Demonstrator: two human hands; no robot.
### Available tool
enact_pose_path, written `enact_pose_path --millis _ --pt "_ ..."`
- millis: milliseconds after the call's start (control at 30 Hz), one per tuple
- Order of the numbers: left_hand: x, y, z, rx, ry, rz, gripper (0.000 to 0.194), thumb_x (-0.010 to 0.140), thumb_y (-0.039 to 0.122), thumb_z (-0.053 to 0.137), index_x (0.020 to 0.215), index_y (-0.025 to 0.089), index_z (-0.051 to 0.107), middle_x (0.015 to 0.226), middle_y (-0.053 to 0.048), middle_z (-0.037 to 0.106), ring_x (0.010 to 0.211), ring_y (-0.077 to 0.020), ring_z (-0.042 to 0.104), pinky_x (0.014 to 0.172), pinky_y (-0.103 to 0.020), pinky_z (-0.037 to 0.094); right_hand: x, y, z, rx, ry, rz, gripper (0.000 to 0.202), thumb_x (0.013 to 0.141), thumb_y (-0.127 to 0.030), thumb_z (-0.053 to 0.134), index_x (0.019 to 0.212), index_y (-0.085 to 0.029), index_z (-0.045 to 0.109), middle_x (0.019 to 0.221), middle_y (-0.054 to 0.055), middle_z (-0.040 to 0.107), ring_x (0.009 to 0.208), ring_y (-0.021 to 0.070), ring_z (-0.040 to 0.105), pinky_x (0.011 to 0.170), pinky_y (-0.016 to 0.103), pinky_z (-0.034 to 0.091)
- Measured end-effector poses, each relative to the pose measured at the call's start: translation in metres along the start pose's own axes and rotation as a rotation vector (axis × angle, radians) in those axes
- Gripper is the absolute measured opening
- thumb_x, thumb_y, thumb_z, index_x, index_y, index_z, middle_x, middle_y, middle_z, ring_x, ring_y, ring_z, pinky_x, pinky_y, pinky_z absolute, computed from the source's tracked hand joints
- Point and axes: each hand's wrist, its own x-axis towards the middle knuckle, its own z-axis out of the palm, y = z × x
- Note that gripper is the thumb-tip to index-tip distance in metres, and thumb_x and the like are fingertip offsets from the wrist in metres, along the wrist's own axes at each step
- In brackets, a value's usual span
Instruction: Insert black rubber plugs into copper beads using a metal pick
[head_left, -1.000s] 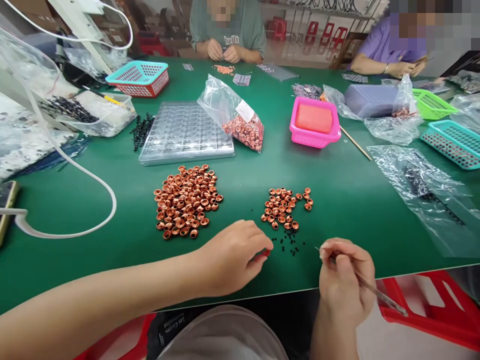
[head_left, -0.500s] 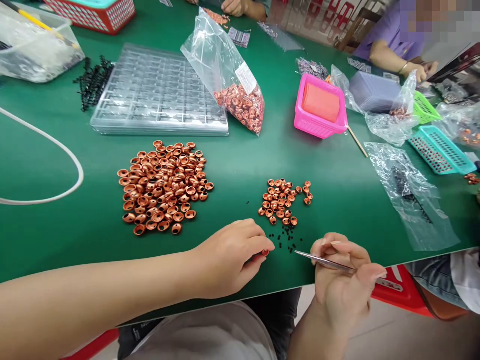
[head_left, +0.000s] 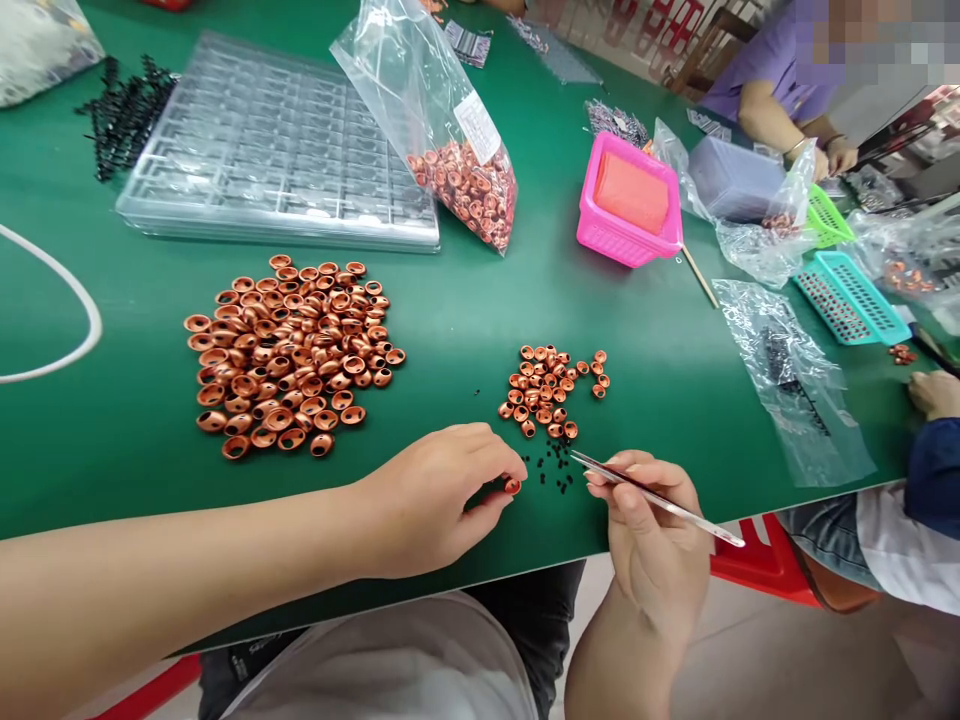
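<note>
Between thumb and index finger, my left hand (head_left: 439,500) pinches a small copper-coloured cup-shaped piece (head_left: 512,486) just above the table. Slim metal tweezers (head_left: 671,508) are in my right hand (head_left: 652,540), held between thumb and fingers. Their tip points left, over the edge of some scattered tiny black bits (head_left: 555,466). Just beyond the bits lies a small pile of copper-coloured pieces (head_left: 541,388). A bigger pile of larger copper-coloured pieces (head_left: 292,360) with dark holes spreads out beyond my left forearm.
Stacked clear plastic trays (head_left: 277,150) and a bag of copper-coloured pieces (head_left: 472,195) lie at the back. Black sprue-like strips (head_left: 131,110) are left of them. A pink basket (head_left: 626,240) and a clear bag (head_left: 795,390) sit rightward. Co-workers' hands (head_left: 934,393) show at right.
My right thumb has come down onto the tweezers, which now lie along my hand. My left hand keeps its pinch. The view has shifted, and a co-worker's blue sleeve has appeared at right.
</note>
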Motion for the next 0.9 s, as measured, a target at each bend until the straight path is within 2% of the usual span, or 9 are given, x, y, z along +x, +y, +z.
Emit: enact_pose_path --millis 100,267,533,700,900 --pt "0.001 0.0 -0.001 -0.013 0.004 -0.014 0.014 0.092 0.015 0.05 0.095 0.017 0.064 0.087 -0.003 0.067 0.08 -0.0172 0.058 0.073 -0.03 0.046 -0.002 0.0 0.003 -0.043 0.003 0.002 0.019 0.081 -0.02 0.078 0.094 -0.021 0.064 0.093 0.003 0.07 0.074 0.0151 0.073 0.07 0.032 0.065" --pt "0.004 -0.001 -0.002 -0.035 0.01 0.003 0.015 0.091 0.014 0.05 0.096 0.017 0.063 0.087 -0.003 0.067 0.08 -0.0161 0.058 0.073 -0.029 0.046 -0.003 0.001 0.001 -0.063 -0.002 -0.034 0.013 0.081 -0.018 0.077 0.091 -0.02 0.068 0.092 0.004 0.073 0.073 0.0171 0.074 0.066 0.033 0.065" --pt "0.002 -0.004 -0.002 -0.06 0.022 0.006 0.016 0.091 0.014 0.049 0.1 0.018 0.062 0.087 -0.002 0.066 0.077 -0.0147 0.056 0.069 -0.027 0.045 -0.011 0.0 -0.02 -0.176 0.01 -0.116 0.014 0.082 -0.016 0.075 0.094 -0.021 0.074 0.096 0.006 0.077 0.081 0.0223 0.076 0.063 0.034 0.065" --pt "0.002 -0.003 -0.002 -0.061 0.033 0.001 0.016 0.091 0.014 0.049 0.099 0.019 0.062 0.087 -0.002 0.066 0.075 -0.0144 0.057 0.068 -0.027 0.046 -0.015 0.005 -0.028 -0.376 0.032 -0.113 0.013 0.082 -0.016 0.074 0.095 -0.02 0.072 0.092 0.005 0.077 0.081 0.0195 0.075 0.07 0.033 0.064" --pt "0.002 -0.001 -0.003 -0.067 0.03 -0.025 0.015 0.092 0.015 0.049 0.099 0.019 0.062 0.088 -0.002 0.066 0.078 -0.014 0.058 0.07 -0.026 0.047 -0.016 0.008 -0.023 -0.337 0.009 -0.185 0.015 0.084 -0.01 0.068 0.092 -0.023 0.065 0.085 0.001 0.073 0.079 0.0166 0.071 0.068 0.031 0.061"
